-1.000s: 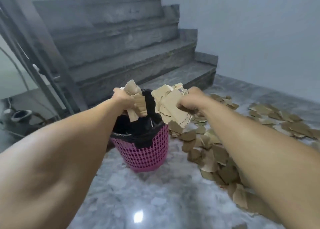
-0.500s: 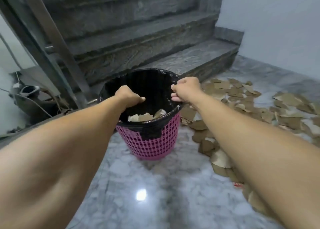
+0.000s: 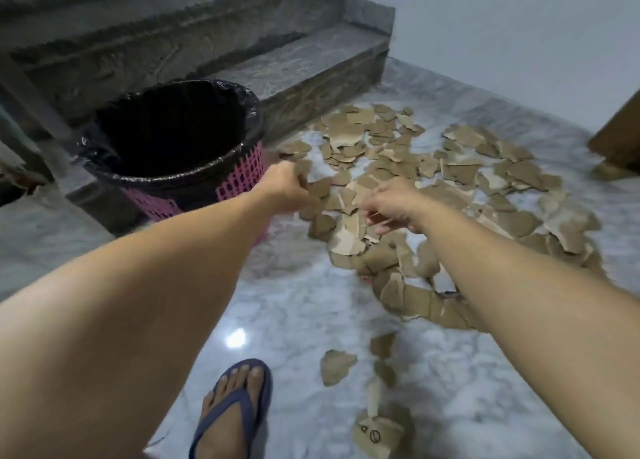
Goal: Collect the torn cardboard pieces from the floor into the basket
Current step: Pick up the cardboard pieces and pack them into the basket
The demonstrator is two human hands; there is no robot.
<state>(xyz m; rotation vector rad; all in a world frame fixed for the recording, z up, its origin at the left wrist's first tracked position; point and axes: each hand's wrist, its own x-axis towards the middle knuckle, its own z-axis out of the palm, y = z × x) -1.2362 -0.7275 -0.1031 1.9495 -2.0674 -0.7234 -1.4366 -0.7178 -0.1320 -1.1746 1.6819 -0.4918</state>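
Reaching for cardboard pieces [image 3: 388, 167] under my loose right hand [image 3: 389, 204]. My left hand [image 3: 287, 190] is curled; I can't tell if it holds any. Next I grab some for the basket [image 3: 242, 178].

stairs [image 3: 298, 63]: dark grey stone steps rising at the back, lowest tread just behind the scattered mess
wall [image 3: 502, 32]: plain pale surface at the right, meeting the floor along a slanted line
floor [image 3: 304, 320]: glossy grey-white marble with a bright spot of reflected light
flip-flop [image 3: 239, 406]: dark blue, worn on a bare foot at the bottom edge
wooden object [image 3: 620, 136]: brown, at the right edge, cut off by the frame
metal railing post [image 3: 31, 91]: grey, slanting at the left
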